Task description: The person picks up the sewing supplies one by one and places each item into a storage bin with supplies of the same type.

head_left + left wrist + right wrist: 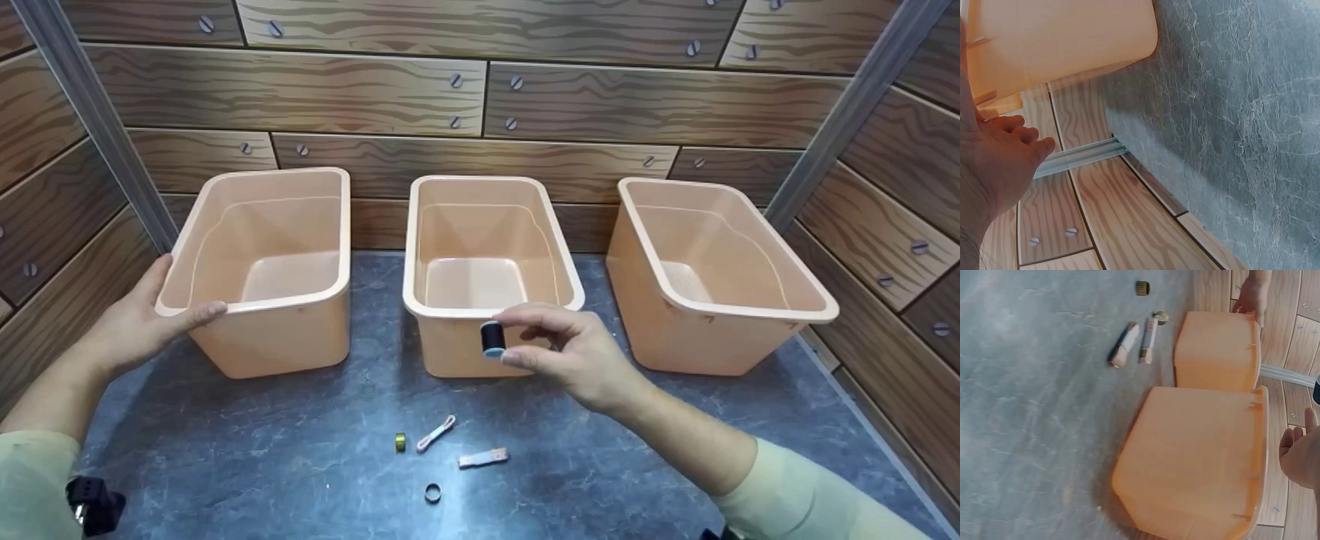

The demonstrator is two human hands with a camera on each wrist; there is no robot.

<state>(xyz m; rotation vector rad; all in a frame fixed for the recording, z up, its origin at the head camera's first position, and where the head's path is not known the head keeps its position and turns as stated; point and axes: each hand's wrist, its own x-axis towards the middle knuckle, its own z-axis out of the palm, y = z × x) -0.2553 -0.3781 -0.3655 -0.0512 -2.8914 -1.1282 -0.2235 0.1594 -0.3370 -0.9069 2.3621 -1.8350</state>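
My right hand (pixel 581 356) pinches a spool of black thread (pixel 493 339) between thumb and fingers, in front of the middle bin (pixel 457 341), near its front rim. At the right edge of the right wrist view only part of the spool (pixel 1317 390) shows. On the left, my left hand (pixel 139 322) grips the front left corner of the left bin (pixel 281 341). Its thumb lies along the front rim and its fingers are at the outer side. The left wrist view shows curled fingers of that hand (pixel 1008 152) beside the bin wall (pixel 1072 45).
On the blue marbled table (pixel 300 450) lie a small yellow-green cylinder (pixel 400 442), a pale looped bundle (pixel 436 433), a folded pale strip (pixel 483 457) and a dark metal ring (pixel 433 493). A third peach bin (pixel 697 345) stands at right. Wood-patterned walls (pixel 420 97) enclose the table.
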